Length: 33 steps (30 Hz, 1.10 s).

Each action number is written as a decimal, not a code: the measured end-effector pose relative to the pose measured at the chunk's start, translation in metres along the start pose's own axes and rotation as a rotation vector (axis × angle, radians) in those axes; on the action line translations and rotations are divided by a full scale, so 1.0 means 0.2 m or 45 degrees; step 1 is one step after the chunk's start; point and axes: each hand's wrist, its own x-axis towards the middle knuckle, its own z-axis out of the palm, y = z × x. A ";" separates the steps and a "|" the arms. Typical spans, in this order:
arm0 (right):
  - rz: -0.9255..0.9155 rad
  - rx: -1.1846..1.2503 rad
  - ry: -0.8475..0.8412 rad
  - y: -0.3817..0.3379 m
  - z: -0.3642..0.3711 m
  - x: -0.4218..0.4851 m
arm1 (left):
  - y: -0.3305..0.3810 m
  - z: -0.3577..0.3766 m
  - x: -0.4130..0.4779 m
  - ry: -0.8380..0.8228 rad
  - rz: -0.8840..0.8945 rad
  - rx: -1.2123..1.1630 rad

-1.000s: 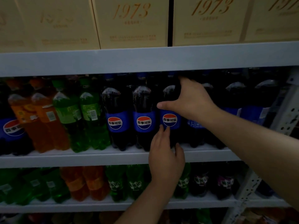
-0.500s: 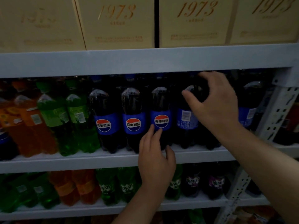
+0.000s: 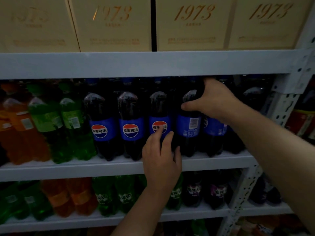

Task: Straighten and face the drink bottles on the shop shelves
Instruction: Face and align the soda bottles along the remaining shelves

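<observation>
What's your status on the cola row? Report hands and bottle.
Right hand grips the barcode-out cola bottle by its shoulder. Left hand rests on the faced cola bottle beside it. Another cola bottle crowds its right side.

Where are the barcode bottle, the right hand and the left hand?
barcode bottle (image 3: 187,127), head view, on its blue label.
right hand (image 3: 216,101), head view, on its back.
left hand (image 3: 162,160), head view, on its back.

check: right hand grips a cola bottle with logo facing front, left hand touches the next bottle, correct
No: head view shows the cola bottle in the right hand facing barcode out, not logo. The left hand does touch the next bottle.
</observation>
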 end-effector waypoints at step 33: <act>-0.061 -0.152 0.014 0.03 0.03 0.00 | 0.24 0.05 -0.03 -0.397 -0.427 -0.509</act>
